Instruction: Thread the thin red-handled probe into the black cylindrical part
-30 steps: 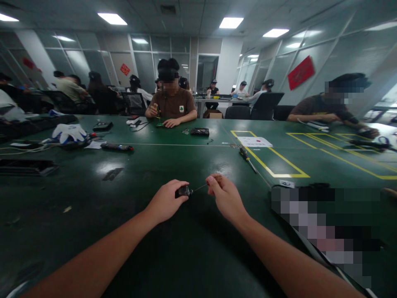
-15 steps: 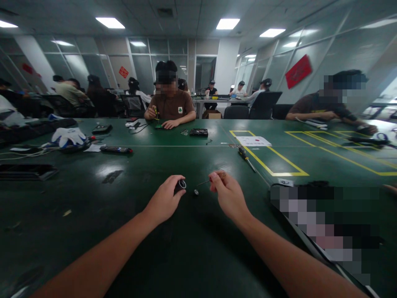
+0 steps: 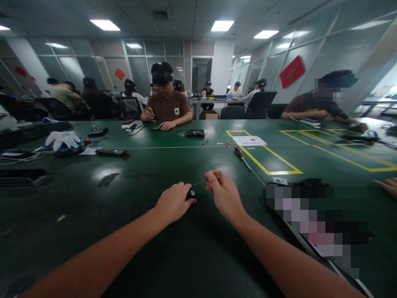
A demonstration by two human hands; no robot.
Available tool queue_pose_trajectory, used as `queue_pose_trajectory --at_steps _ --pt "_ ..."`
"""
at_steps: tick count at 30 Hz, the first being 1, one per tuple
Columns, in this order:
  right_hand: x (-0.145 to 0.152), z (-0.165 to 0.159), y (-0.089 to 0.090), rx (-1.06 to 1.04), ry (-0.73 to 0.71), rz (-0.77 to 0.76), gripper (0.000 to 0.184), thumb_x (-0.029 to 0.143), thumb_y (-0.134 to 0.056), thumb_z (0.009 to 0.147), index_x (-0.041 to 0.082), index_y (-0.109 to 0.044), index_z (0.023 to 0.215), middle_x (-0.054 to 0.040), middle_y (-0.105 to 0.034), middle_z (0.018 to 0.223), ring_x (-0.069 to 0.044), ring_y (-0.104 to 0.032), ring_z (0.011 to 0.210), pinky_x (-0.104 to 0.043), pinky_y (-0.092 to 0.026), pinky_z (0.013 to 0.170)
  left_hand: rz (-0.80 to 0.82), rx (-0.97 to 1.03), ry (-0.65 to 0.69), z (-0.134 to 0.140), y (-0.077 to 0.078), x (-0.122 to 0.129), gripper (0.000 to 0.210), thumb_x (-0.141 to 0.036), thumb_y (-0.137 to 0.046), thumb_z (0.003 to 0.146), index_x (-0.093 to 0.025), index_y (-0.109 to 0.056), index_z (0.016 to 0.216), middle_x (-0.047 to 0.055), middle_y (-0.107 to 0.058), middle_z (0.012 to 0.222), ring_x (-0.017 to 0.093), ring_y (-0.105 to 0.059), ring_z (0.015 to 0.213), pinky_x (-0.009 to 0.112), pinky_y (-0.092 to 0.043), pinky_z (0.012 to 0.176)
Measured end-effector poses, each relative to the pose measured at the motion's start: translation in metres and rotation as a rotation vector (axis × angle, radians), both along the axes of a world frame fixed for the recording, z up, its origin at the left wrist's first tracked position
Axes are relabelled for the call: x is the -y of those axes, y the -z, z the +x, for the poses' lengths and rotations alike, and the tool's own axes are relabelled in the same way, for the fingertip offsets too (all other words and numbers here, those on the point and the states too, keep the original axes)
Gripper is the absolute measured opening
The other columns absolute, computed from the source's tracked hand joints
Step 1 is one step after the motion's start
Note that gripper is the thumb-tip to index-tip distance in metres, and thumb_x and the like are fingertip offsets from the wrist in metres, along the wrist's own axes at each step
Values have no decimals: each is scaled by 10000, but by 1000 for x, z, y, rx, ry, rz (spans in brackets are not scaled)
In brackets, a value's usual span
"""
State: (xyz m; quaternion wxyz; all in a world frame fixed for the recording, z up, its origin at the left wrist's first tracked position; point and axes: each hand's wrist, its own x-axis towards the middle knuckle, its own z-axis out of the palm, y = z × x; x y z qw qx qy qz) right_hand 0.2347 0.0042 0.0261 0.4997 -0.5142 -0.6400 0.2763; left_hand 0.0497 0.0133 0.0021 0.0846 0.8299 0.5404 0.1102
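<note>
Low over the green table, my left hand (image 3: 175,203) is closed around a small dark cylindrical part (image 3: 189,194), most of it hidden by the fingers. A small silvery piece (image 3: 192,193) shows at the part's open end; whether it sits inside or just in front, I cannot tell. To the right, my right hand (image 3: 225,192) pinches a thin metal rod (image 3: 199,182) between thumb and forefinger. The rod points left, its far end close to my left fingertips. Something small and brownish (image 3: 218,174) shows at the right fingers, too unclear to name.
A yellow-and-black screwdriver (image 3: 242,159) lies ahead to the right, near a white paper sheet (image 3: 249,140) and yellow tape outlines. On the left are white gloves (image 3: 63,141), a dark pen-shaped tool (image 3: 112,152) and a black tray (image 3: 25,177). Across sits a person (image 3: 167,105) in brown.
My left hand has moved right and slightly down with the dark part, meeting the silvery piece that was apart from it. My right hand still holds the rod. The view has shifted slightly.
</note>
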Motion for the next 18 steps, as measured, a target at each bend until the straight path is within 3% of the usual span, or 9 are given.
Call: queue_pose_trajectory --at_steps 5,12,18 --pt "-1 0 0 -6 -11 -9 310 455 -487 1009 217 -637 882 7 -622 668 -188 -601 656 -306 -426 637 5 -56 21 4 4 -13 332 -401 -544 969 -216 -700 1195 123 -658 1085 300 -636 1002 369 -503 760" --pt "0 1 0 2 -16 -4 318 467 -478 1015 222 -639 893 7 -625 678 -190 -605 665 -310 -435 654 4 58 60 -5 3 -17 269 -394 -521 972 -215 -696 1069 92 -660 1030 265 -633 934 351 -470 731" --pt "1 1 -1 -2 -33 -18 315 463 -475 1015 222 -643 899 4 -632 692 -190 -605 675 -304 -428 650 -54 279 -113 -48 -11 -27 355 -460 -407 995 -194 -638 1038 76 -686 946 243 -645 871 344 -445 728"
